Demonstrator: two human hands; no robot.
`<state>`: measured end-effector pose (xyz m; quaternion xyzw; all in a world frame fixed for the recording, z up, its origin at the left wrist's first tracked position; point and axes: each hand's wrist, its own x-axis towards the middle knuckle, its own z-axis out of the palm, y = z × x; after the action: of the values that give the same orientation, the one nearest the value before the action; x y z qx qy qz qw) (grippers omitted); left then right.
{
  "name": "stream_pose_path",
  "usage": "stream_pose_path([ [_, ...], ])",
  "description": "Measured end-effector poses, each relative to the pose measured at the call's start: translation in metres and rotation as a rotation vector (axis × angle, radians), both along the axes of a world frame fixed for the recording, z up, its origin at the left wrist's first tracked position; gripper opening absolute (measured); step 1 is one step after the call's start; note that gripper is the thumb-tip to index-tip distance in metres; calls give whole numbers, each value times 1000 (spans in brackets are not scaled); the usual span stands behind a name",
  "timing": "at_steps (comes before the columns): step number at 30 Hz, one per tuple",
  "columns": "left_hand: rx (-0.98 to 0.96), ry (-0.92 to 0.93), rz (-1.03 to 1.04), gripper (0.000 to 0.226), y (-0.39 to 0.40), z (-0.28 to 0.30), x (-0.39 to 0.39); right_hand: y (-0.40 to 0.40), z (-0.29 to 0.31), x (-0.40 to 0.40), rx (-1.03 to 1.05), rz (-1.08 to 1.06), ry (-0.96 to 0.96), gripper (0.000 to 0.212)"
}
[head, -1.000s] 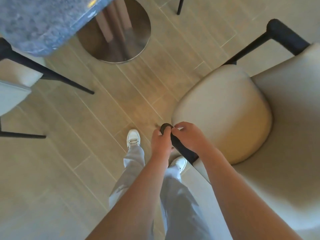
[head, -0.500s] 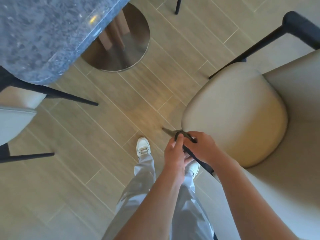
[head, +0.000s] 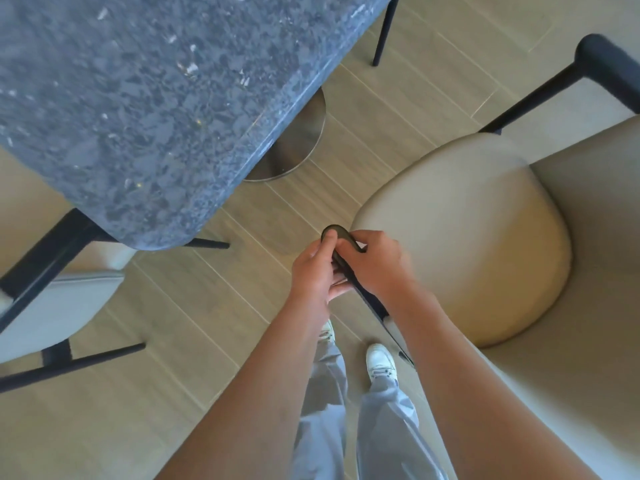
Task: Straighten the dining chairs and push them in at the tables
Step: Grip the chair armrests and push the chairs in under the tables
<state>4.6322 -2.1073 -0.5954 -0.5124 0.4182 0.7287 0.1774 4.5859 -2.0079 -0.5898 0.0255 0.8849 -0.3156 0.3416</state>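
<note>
A beige upholstered dining chair [head: 460, 237] with black armrests stands to my right, its seat facing the dark speckled stone table [head: 138, 98]. Both hands grip its near black armrest [head: 341, 237] at the front end. My left hand [head: 313, 268] curls round it from the left with the thumb on top. My right hand [head: 375, 263] wraps over it from the right. The chair's far armrest [head: 609, 69] is at the upper right. The chair sits apart from the table, with bare floor between.
A second pale chair [head: 52, 306] with black legs is tucked partly under the table's near-left corner. The table's round metal base [head: 294, 140] rests on the wood-look tile floor. Another black chair leg [head: 382, 32] shows at the top. My feet [head: 379, 362] stand below the hands.
The view has moved closer to the table, which now fills the upper left. The chair and both gripping hands have shifted toward the table edge; the grip is unchanged.
</note>
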Motion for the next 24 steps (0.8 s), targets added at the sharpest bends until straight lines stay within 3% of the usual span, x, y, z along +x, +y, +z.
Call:
stream_pose_path([
  [5, -25, -58, 33, 33, -37, -4, -5, -41, -3, -7, -3, 11, -57, 29],
  [18, -51, -116, -57, 35, -47, -4, -9, -56, -3, -3, 60, 84, -123, 31],
  [21, -231, -151, -164, 54, -39, 12, -18, -55, 9, -3, 126, 145, -57, 45],
  [24, -415, -63, -134, 64, -32, 36, -22, -40, 37, -20, -5, -91, -22, 52],
])
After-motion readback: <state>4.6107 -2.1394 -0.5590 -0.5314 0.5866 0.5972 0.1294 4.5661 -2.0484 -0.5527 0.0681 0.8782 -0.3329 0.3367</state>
